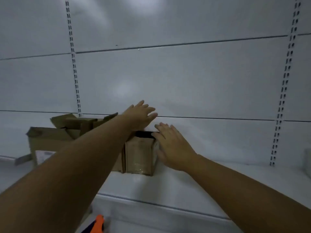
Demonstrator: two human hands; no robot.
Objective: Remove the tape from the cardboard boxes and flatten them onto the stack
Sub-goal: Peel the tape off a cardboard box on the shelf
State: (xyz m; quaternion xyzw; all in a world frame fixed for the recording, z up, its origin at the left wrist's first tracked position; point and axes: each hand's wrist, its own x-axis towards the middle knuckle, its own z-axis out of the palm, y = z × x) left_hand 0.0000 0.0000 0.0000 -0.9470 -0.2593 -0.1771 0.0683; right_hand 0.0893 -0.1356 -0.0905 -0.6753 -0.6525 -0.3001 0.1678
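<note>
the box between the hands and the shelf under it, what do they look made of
The box looks like brown corrugated cardboard, matte, with a glossy strip on its front that is probably clear tape. The shelf and back wall look like white painted metal: smooth, faintly reflective, with slotted uprights, though the dim light leaves this unsure.

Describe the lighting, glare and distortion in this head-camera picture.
Head view: dim, bluish light; soft glare patches on the white back panel, one near the top and one above the left hand. Wide-angle bending curves the panel seams and slotted uprights. Both forearms look dark, and the cardboard box under the right hand is slightly soft.
</note>
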